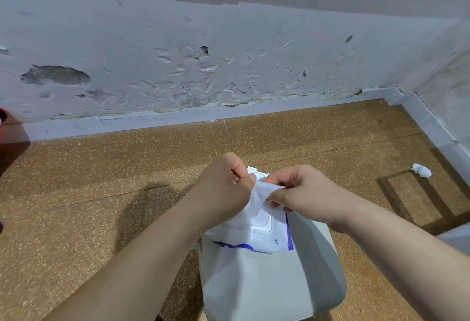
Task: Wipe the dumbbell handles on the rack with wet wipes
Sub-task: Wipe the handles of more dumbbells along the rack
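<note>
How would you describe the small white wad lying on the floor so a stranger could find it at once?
From the wall corner on the right, come down the speckled brown floor to the small white wad. Unlike the wet wipe above the pack, it is crumpled and lies alone.

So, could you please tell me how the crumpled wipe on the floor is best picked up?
Pinch the crumpled wipe across its raised middle, coming straight down from above. It lies as a loose ball on the floor, clear of the skirting, so its top is open. The right hand is nearer, but it holds the fresh wipe.
</note>
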### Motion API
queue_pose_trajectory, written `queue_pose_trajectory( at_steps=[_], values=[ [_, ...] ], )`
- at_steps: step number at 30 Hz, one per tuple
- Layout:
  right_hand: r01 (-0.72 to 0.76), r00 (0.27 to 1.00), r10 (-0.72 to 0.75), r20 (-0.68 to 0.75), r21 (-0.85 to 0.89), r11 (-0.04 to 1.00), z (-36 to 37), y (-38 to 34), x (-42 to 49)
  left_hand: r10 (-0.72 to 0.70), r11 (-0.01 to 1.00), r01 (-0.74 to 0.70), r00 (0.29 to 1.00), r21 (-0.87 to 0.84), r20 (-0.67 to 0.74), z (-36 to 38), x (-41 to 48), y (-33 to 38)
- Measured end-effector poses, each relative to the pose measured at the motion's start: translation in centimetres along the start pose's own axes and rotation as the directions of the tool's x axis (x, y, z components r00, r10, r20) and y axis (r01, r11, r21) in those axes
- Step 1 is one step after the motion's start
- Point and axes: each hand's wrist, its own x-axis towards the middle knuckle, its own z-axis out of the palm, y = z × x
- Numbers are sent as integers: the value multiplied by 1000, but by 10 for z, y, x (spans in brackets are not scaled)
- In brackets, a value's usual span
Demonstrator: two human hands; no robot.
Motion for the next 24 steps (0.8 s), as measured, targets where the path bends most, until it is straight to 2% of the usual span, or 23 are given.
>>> queue_pose_trajectory(
  at_steps=[3,8,13,17,20,24],
  values=[
    [-17,1000,17,-18,21,1000,0,-5,1,25,999,-26,999,24,42,1,1,1],
    [-113,993,116,-12,155,982,-4,-5,-1,76,975,-101,989,199,129,7,-3,-4],
    [-98,994,107,-35,195,976,-3,-8,-4,131,980,-129,991,154,0,21,-5,2],
    [-17,987,37,-158,130,991,-6,-2,-3,136,988,-138,990,63,32,28,-6,6],
    [-64,994,73,-86,95,993,-9,2,-6,86,994,-88,996,60,27,26,-5,8],
    [-79,997,78,-16,-89,993,-5,5,-11,36,999,-36,998,-6,-43,21,-4,13]
  ],
)
